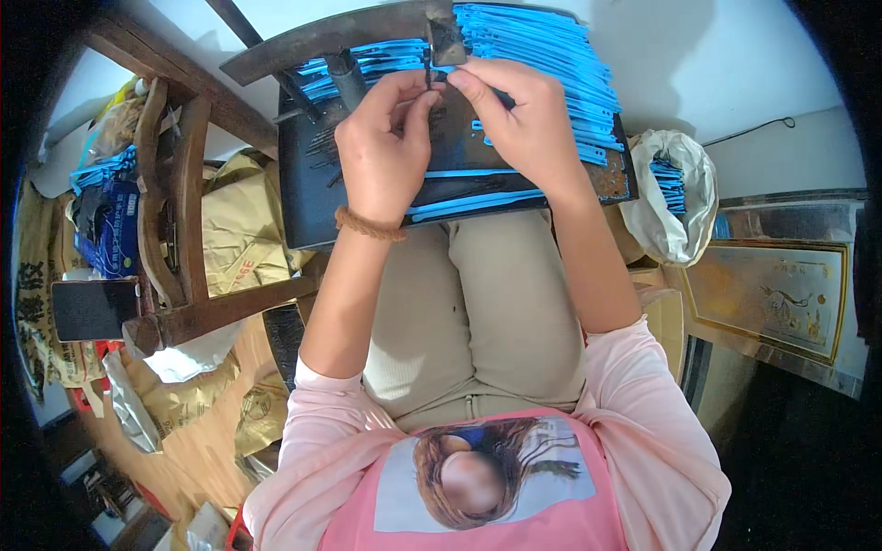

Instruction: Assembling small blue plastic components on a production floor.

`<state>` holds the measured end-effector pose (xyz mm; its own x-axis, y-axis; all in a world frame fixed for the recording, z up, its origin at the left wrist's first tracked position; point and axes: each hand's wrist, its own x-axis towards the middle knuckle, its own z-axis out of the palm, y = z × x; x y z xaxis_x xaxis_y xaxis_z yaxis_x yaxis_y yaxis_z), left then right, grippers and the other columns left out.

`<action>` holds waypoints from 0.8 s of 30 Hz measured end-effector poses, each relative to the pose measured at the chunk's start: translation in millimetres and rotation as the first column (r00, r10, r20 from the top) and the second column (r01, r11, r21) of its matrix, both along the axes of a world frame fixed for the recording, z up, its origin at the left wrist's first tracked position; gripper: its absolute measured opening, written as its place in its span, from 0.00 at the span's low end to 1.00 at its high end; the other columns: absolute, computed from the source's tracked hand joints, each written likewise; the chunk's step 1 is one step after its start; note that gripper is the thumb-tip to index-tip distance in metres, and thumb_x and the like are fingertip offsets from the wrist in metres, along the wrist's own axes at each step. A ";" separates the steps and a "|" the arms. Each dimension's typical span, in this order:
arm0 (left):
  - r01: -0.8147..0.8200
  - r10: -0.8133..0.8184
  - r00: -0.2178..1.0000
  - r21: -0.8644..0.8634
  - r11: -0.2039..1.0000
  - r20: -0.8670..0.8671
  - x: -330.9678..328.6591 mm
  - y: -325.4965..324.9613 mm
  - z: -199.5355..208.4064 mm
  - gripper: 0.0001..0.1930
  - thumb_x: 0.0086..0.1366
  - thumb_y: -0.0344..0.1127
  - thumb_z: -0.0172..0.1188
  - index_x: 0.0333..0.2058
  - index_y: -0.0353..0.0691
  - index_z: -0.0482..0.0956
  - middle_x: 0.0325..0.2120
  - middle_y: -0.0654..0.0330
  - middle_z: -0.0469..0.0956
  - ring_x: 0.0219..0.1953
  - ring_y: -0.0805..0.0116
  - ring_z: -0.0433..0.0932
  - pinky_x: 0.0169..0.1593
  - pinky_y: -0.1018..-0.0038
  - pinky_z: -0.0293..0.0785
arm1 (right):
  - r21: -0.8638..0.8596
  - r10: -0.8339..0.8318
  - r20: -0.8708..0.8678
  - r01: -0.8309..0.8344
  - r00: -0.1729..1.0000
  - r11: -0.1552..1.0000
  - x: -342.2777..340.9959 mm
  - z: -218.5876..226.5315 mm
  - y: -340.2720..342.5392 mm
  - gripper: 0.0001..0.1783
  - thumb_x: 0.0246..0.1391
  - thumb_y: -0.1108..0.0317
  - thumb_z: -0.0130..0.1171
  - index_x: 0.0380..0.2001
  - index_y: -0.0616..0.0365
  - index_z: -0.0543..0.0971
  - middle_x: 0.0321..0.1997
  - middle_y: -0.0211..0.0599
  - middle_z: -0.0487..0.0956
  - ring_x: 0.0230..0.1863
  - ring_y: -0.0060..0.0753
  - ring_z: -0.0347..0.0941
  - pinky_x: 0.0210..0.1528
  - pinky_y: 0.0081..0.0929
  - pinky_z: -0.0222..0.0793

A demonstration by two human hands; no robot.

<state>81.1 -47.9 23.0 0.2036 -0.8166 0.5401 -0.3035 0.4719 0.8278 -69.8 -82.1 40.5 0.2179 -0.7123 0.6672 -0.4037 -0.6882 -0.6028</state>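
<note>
Dark worktable before a seated person; blue strips lie along its near edge. Left hand: thumb and forefinger pinched on a thin dark piece. Right hand: fingertips closed at a blue tip just beside it. The step appears to be bringing the two together; the next move calls for steady alignment. Far right: heaped strips.

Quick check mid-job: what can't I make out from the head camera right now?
All in the head view:
Lower end of the thin dark piece: hidden by the left hand.
Whether the right hand grips the small blue end: too small to tell.
Count of the dark pieces: too small, partly behind the left hand.
Bottom of the white sack: hidden by its blue strips.
</note>
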 end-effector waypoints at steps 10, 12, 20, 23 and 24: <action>0.006 -0.006 1.000 0.002 1.000 0.007 1.3 1.5 2.8 0.07 0.63 0.19 0.61 0.40 0.30 0.80 0.33 0.53 0.86 0.37 0.68 0.87 0.41 0.76 0.81 | 0.017 0.004 0.008 -0.004 1.000 1.000 1.2 8.0 2.8 0.09 0.57 0.62 0.64 0.34 0.56 0.84 0.21 0.43 0.76 0.22 0.44 0.71 0.26 0.35 0.66; 0.023 -0.023 1.000 0.009 1.000 -0.008 -0.8 -0.3 -1.1 0.07 0.63 0.19 0.61 0.40 0.30 0.80 0.33 0.52 0.86 0.37 0.68 0.87 0.41 0.76 0.81 | 0.014 -0.004 -0.052 0.005 0.999 1.000 -2.1 4.8 1.3 0.09 0.57 0.62 0.64 0.33 0.56 0.84 0.21 0.44 0.76 0.22 0.45 0.71 0.25 0.36 0.66; 0.020 -0.020 1.000 0.017 1.000 -0.006 -0.5 0.6 -2.0 0.07 0.63 0.20 0.61 0.40 0.29 0.80 0.34 0.52 0.86 0.38 0.67 0.87 0.41 0.75 0.81 | 0.071 -0.010 -0.094 0.016 0.996 0.997 -4.8 10.3 7.0 0.10 0.59 0.63 0.64 0.35 0.60 0.84 0.24 0.42 0.79 0.23 0.36 0.73 0.26 0.31 0.66; 0.029 -0.029 0.999 0.014 0.999 -0.037 0.6 0.2 -4.3 0.07 0.63 0.20 0.62 0.40 0.29 0.80 0.34 0.53 0.86 0.37 0.69 0.86 0.41 0.77 0.81 | 0.054 0.000 -0.083 0.004 0.997 0.999 -3.5 7.8 5.8 0.11 0.59 0.63 0.64 0.36 0.60 0.84 0.24 0.41 0.79 0.23 0.36 0.73 0.26 0.31 0.67; 0.034 -0.033 0.999 0.016 0.999 -0.040 1.1 1.2 -4.4 0.07 0.63 0.20 0.62 0.40 0.29 0.80 0.34 0.53 0.86 0.37 0.69 0.86 0.41 0.77 0.81 | 0.043 -0.001 -0.024 0.002 1.000 0.999 -1.9 5.1 6.0 0.11 0.57 0.61 0.64 0.35 0.57 0.85 0.22 0.42 0.77 0.23 0.45 0.73 0.26 0.36 0.67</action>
